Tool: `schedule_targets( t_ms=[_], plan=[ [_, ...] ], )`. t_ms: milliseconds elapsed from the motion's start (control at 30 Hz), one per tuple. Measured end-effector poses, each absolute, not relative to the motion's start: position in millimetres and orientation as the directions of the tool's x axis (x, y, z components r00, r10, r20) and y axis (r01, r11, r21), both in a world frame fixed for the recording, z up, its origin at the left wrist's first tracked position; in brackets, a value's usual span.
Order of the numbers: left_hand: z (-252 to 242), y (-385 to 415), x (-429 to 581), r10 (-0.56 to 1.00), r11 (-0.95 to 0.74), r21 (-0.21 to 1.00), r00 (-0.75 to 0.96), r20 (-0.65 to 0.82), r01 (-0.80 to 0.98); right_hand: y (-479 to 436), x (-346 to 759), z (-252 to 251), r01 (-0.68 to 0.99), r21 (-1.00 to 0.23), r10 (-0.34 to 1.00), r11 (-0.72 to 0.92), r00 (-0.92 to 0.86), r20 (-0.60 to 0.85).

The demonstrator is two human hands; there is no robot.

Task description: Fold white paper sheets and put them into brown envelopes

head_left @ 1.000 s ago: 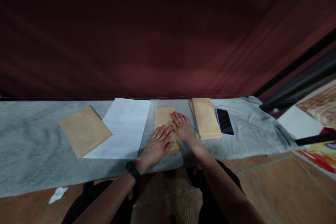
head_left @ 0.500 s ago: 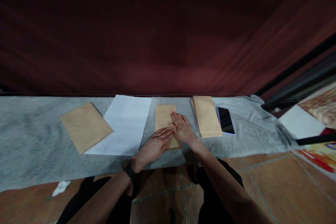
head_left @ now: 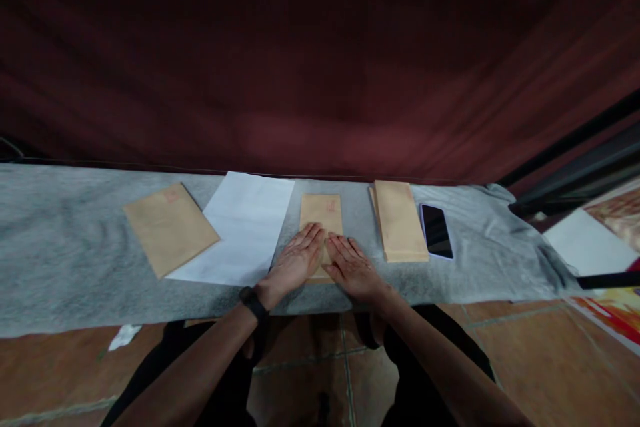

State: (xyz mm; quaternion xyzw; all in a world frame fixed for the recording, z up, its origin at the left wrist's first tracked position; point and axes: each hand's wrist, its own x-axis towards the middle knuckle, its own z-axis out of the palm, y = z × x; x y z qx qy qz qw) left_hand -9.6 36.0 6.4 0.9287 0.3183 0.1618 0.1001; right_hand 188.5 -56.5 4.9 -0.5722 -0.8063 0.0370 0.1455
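A brown paper envelope [head_left: 320, 209] with small red print at its upper right lies in front of me on a grey cloth. My left hand [head_left: 299, 255] rests flat on its left half, fingers stretched out. On its right half lies my right hand [head_left: 353, 267], also flat, the two hands side by side with fingertips close together. Part of the envelope is hidden under them. To the left, a white sheet of paper [head_left: 250, 220] lies partly beneath another brown envelope [head_left: 173, 230]. A small stack of brown envelopes [head_left: 403, 220] is to the right of my right hand.
A phone [head_left: 437, 231] with a dark screen lies right of the stack. The grey cloth [head_left: 75, 240] covers the long surface, and a dark red curtain [head_left: 310, 80] hangs behind it. A crumpled white scrap [head_left: 124, 336] is on the tiled floor [head_left: 525, 347].
My right hand has slid down and right across the envelope, uncovering the red print. My left hand has moved slightly up. The view has shifted a little.
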Motion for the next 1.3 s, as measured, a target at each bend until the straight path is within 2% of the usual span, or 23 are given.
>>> schedule_targets(
  t_ms=[200,500,700,867,1000,1300],
  plan=[
    [-0.8,38.7,-13.8,0.584,-0.81,0.238,0.775,0.242,0.536,-81.4,186.0,6.5,0.862,-0.211,0.885,0.46,-0.427,0.184],
    [8.5,28.6,-12.8,0.562,-0.827,0.177,0.802,0.204,0.534,-106.3,181.8,18.7,0.813,-0.251,0.85,0.526,-0.5,0.163],
    [20.3,12.9,-18.4,0.5,-0.861,0.189,0.854,0.142,0.473,-104.0,187.3,18.9,0.789,-0.36,0.861,0.497,-0.501,0.091],
    [19.0,-1.9,-24.6,0.483,-0.87,0.189,0.864,0.143,0.456,-93.6,197.1,28.1,0.74,-0.5,0.864,0.45,-0.502,0.033],
    [20.9,-12.6,-28.2,0.488,-0.863,0.221,0.861,0.139,0.454,-87.2,204.1,33.1,0.666,-0.614,0.864,0.423,-0.5,0.053],
    [20.3,-28.5,-32.0,0.51,-0.853,0.214,0.848,0.144,0.477,-79.7,205.2,43.3,0.588,-0.727,0.889,0.355,-0.454,0.067]
  ],
)
